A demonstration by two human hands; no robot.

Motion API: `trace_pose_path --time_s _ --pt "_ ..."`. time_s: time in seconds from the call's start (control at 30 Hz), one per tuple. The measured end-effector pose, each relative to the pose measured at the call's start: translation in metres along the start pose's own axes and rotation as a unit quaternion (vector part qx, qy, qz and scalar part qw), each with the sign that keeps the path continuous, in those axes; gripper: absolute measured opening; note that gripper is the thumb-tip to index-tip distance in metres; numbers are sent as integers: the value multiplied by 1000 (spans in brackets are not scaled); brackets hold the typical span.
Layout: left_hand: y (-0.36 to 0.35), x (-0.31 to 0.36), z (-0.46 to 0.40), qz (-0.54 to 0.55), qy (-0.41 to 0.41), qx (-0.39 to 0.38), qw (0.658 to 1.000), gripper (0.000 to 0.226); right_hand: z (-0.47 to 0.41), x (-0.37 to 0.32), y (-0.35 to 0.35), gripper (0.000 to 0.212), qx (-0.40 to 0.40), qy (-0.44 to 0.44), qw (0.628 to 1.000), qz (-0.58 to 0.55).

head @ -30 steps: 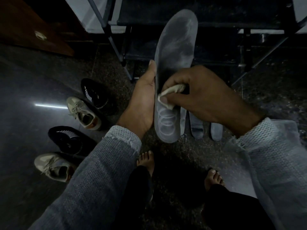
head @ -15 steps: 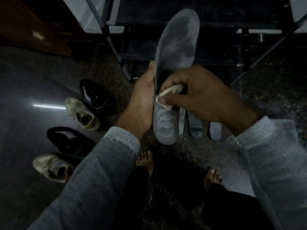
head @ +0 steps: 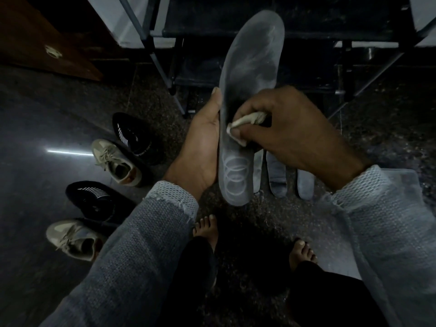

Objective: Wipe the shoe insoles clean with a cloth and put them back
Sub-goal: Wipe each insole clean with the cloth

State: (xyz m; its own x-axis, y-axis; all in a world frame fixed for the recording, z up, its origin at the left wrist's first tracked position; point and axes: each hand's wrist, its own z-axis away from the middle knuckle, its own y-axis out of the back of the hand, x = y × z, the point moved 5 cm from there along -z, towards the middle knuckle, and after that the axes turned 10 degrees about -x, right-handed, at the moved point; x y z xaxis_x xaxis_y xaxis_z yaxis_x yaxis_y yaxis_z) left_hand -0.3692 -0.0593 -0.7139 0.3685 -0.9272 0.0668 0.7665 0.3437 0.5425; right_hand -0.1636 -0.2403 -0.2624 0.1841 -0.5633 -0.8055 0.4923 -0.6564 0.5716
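the dark speckled floor [head: 377, 128] fills most of the head view, with a black metal rack [head: 306, 24] across the top and a brown wooden panel [head: 35, 41] at the upper left. the person's grey knit sleeves [head: 132, 256] come in from the bottom corners, and two bare feet [head: 206, 228] show between them. four shoes stand in a row on the left: a black shoe [head: 134, 135] farthest away, a beige laced shoe [head: 115, 161] beside it, a second black shoe [head: 94, 204] nearer, and a second beige shoe [head: 73, 239] nearest. in the middle a grey insole [head: 250, 67] is held upright in the air, toe end up, with ring marks printed on its heel end. the left hand [head: 200, 147] holds it along its left edge, thumb lying straight up the rim; the other fingers are behind the insole and cannot be seen. the right hand [head: 290, 131] has its fingers curled round a small pale cloth [head: 245, 121], pressing it with the thumb against the insole's middle. below that hand, three more insoles [head: 278, 178] lie side by side on the floor, only their heel ends visible.
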Motion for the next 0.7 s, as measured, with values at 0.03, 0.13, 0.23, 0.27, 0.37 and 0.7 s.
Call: trace_pose_path --time_s 0.03,0.13,0.23,0.27,0.37,0.7 --pt "-1 -1 -3 13 -2 4 1000 49 0 -3 -2 6 -31 7 999 -7" --pt "6 1 -8 57 2 -17 998 49 -1 3 0 5 8 1 1000 10" --pt "16 4 -13 142 -5 -18 990 49 2 15 11 7 127 -26 991 26" --pt "16 4 -13 174 -11 -16 985 49 3 17 14 7 158 -31 986 40" --pt "21 0 -10 256 -2 -11 966 50 5 16 19 7 190 -23 979 62" --pt "78 15 5 -85 -161 12 983 50 7 20 23 9 236 -43 969 54"
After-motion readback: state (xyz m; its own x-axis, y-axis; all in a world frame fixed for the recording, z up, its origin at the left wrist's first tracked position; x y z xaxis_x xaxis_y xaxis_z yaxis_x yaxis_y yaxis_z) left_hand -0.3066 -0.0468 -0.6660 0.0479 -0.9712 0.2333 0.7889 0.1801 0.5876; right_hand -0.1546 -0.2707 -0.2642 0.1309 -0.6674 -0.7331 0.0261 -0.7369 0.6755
